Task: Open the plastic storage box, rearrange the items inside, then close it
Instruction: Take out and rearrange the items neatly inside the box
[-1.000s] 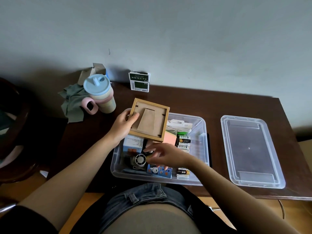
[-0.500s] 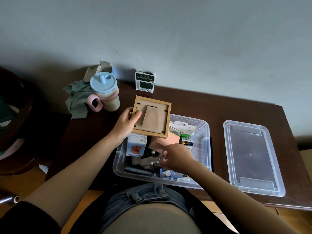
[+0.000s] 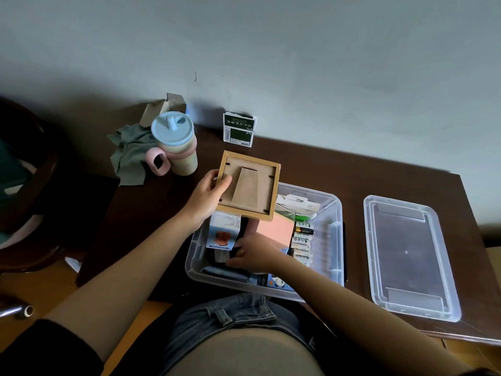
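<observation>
My right hand (image 3: 256,255) covers whatever its fingers (image 3: 235,263) touch inside the storage box (image 3: 336,232), so I cannot name it. The wooden frame (image 3: 249,185) hides the box's far left corner, and the battery (image 3: 302,240) labels are too small to read.

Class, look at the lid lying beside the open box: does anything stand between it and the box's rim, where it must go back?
Yes. The left hand holds a wooden frame over the box's far left corner, and the right hand reaches inside. Both are in the lid's way.

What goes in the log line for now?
box open | lid beside | left hand holds frame | right hand inside box
</observation>
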{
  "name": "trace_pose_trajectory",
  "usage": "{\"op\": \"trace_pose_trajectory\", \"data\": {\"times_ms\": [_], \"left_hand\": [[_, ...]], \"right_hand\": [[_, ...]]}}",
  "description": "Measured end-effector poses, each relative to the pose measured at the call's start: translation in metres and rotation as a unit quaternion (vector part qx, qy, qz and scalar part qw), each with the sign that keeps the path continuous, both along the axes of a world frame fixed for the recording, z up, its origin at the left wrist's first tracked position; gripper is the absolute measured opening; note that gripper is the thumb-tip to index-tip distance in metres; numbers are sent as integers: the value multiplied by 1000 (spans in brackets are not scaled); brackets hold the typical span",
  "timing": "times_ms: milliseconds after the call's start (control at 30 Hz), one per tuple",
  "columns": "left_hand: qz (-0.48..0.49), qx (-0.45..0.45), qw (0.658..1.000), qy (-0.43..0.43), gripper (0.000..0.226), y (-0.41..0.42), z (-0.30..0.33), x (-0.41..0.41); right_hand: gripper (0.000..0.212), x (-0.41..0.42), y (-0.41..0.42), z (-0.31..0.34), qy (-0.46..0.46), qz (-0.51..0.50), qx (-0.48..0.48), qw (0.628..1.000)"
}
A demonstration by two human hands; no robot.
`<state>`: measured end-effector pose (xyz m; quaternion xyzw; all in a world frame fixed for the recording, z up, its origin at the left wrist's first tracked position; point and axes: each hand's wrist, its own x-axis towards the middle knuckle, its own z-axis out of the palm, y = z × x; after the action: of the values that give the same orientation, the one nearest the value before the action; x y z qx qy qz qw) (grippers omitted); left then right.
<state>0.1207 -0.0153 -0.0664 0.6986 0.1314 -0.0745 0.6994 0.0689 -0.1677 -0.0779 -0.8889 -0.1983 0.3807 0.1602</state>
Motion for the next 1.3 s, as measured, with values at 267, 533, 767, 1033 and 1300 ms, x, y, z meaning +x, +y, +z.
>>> {"op": "trace_pose_trajectory", "data": {"times_ms": [267, 533, 767, 1033, 1300], "left_hand": [[9, -3, 1000, 0, 8, -1, 4, -1], [-1, -29, 999, 23, 11, 3, 6, 2], [-58, -77, 994, 57, 15, 18, 6, -7], [-95, -22, 995, 15, 17, 23, 10, -20], [-142, -81, 985, 47, 32, 31, 26, -22]], "right_hand": [[45, 7, 18, -12, 320, -309, 172, 879], [31, -2, 4, -4, 412, -406, 291, 762], [28, 0, -49, 26, 321, -253, 173, 896], [73, 22, -98, 21, -99, -258, 53, 960], [94, 30, -83, -1, -119, -201, 48, 971]]}}
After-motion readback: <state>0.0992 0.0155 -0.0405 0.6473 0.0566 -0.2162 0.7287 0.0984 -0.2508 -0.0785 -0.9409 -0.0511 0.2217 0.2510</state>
